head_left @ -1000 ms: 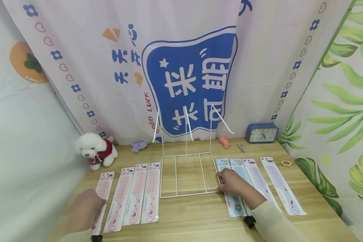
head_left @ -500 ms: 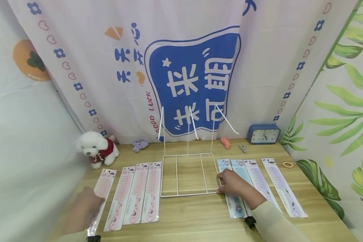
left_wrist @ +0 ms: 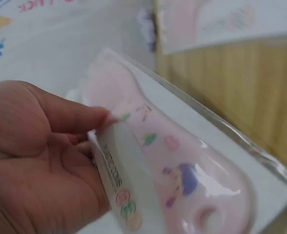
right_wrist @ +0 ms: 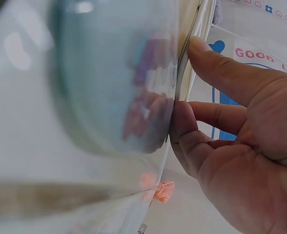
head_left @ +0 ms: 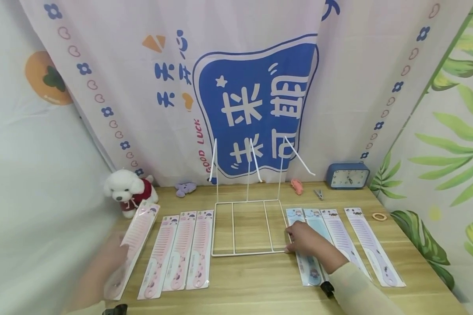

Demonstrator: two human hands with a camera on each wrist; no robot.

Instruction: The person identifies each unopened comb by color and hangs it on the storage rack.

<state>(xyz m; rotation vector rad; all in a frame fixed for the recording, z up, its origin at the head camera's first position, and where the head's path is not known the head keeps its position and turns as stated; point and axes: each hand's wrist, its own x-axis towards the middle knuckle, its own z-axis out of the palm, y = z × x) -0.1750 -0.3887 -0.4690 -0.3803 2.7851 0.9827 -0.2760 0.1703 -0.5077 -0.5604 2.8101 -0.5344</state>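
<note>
In the head view my left hand (head_left: 108,258) holds up a packaged pink comb (head_left: 139,229) at the far left, its top end tilted up before the plush dog. The left wrist view shows my thumb pinching the edge of the clear package near the comb handle (left_wrist: 192,180). My right hand (head_left: 306,239) grips the right front corner of a white wire rack (head_left: 252,253) with three upright hooks. Three packaged pink combs (head_left: 180,249) lie left of the rack. Blue packaged combs (head_left: 315,223) lie partly under my right hand and forearm, beside purple packaged combs (head_left: 372,247).
Along the back stand a white plush dog (head_left: 124,188) in red and a blue clock (head_left: 347,176). Small items lie between them: a purple toy (head_left: 186,189), a pink clip (head_left: 297,187) and a grey clip (head_left: 319,194). A wooden ring (head_left: 379,216) lies right.
My left hand has lifted the leftmost pink comb off the table, its top end rising. My right hand has stayed at the rack's corner. The head view has shifted slightly.
</note>
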